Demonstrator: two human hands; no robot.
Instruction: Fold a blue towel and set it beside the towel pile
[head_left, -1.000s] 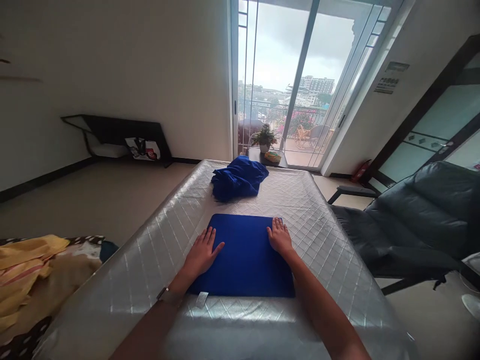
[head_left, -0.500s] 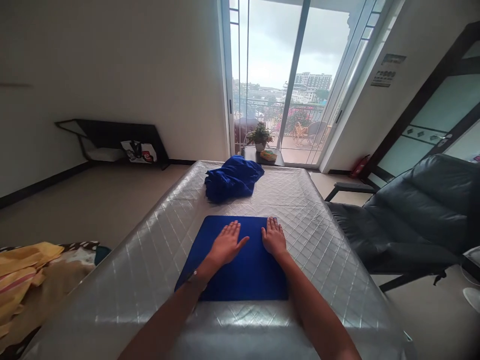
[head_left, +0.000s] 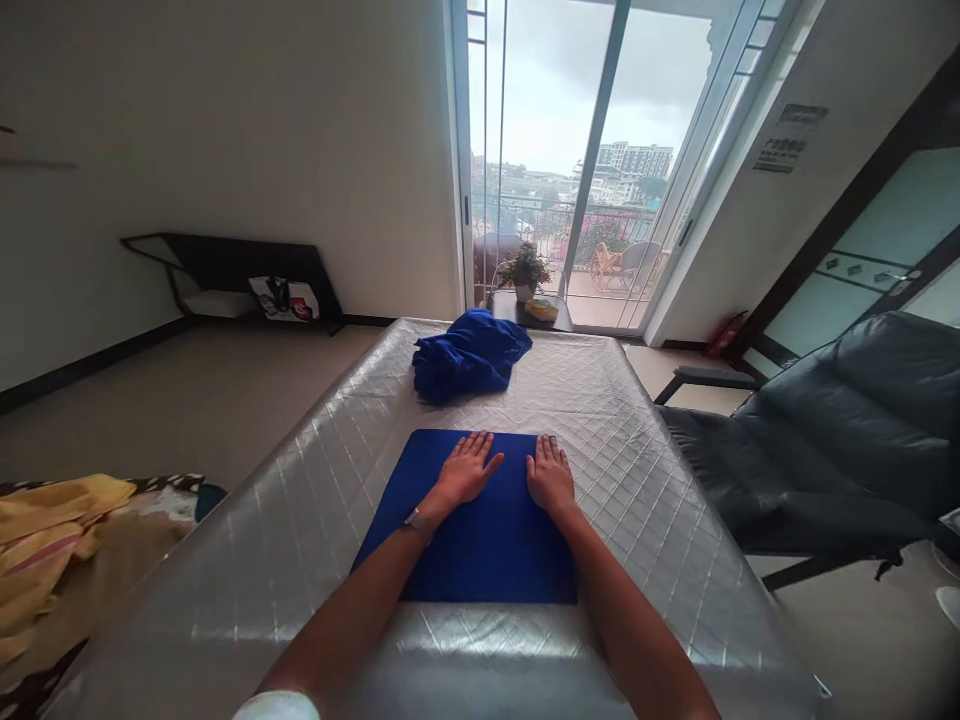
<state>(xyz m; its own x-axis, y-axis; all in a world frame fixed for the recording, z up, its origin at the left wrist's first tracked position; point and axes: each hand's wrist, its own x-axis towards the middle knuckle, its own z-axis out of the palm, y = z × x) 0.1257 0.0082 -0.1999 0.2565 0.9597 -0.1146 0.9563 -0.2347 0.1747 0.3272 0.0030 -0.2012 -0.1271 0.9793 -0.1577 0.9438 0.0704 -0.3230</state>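
Both palms down on one flat blue cloth (head_left: 487, 550), neither hand pinching it. Left hand (head_left: 466, 470): laid flat, fingers straight and close together, thumb standing out to the right. Right hand (head_left: 551, 480): also flat, fingers straight with slight gaps, thumb out toward the left. The two hands lie side by side near the far edge, a strip of blue showing between them; the right one covers part of the right border, the left one sits inward of the left border.

The cloth spreads beneath and between the hands, running back under the forearms toward the wearer. Far edge just past the fingertips, facing the glass door (head_left: 544, 110); near edge crosses below the wrists from side to side. It looks a little longer crosswise, along that near edge, though the slanted view makes the long axis uncertain. Surface smooth, borders straight.

Under everything, a silver quilted cover (head_left: 637, 480), its diamond pattern showing to either side of the hands. Beyond the fingertips, apart from the flat piece, a crumpled blue bundle (head_left: 471, 355) on the same cover. A band (head_left: 418, 524) circles the left wrist. Well right of the right hand, a black armchair (head_left: 810, 440); well left of the left hand, yellow cloth (head_left: 67, 510). Farther ahead, a potted plant (head_left: 525, 270) before the glass.
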